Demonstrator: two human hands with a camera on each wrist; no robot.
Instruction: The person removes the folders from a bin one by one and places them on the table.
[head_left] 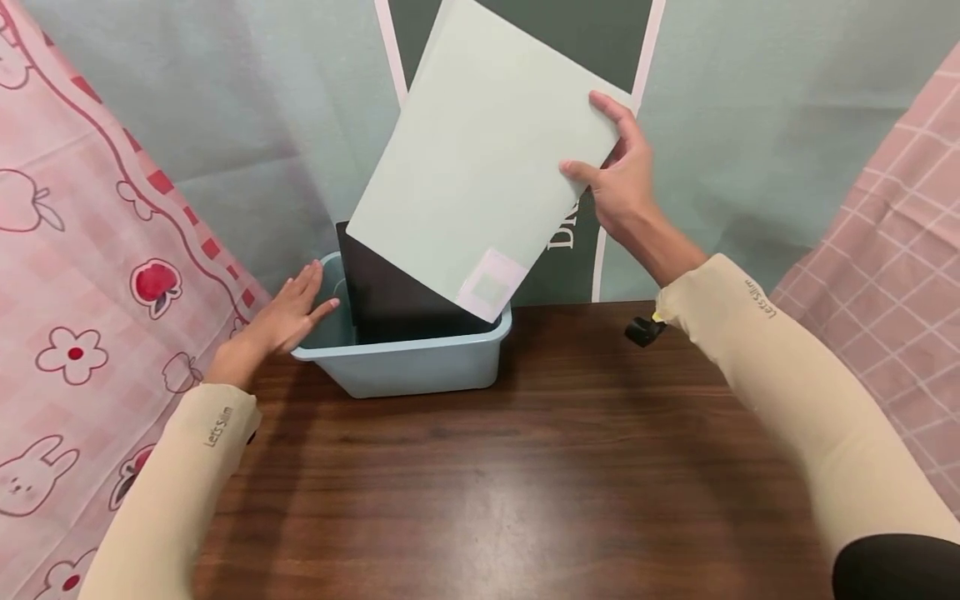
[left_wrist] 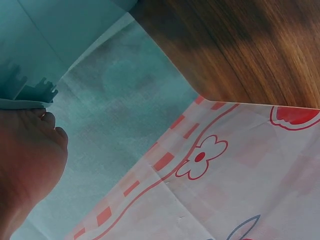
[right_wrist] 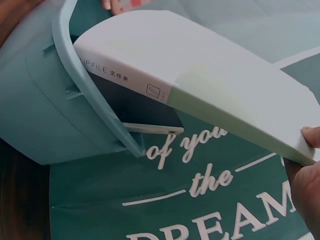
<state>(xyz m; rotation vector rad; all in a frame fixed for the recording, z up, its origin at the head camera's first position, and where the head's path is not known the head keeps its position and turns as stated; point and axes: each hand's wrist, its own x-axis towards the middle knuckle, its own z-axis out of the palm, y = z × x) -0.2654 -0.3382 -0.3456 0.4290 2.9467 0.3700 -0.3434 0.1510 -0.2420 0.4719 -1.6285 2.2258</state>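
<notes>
A pale green clip file [head_left: 480, 154] is gripped by my right hand [head_left: 628, 179] at its right edge, thumb on the near face. The file tilts over a light blue plastic bin [head_left: 420, 371]; its spine, printed "FILE", shows in the right wrist view. Inside the bin a dark flat board or folder [head_left: 401, 300] stands upright, partly covered by the file. At the bin's left end is my left hand [head_left: 288, 312], fingers extended by the rim. The left wrist view catches this hand [left_wrist: 30, 160] against the bin rim, its fingertips partly hidden.
The bin stands at the back of a brown wooden table [head_left: 510, 475]. Behind it hangs a grey-green cloth [head_left: 765, 150] with a dark lettered panel. Pink patterned curtains [head_left: 97, 275] flank the left and right sides. A small black object [head_left: 643, 332] hangs under the right sleeve cuff.
</notes>
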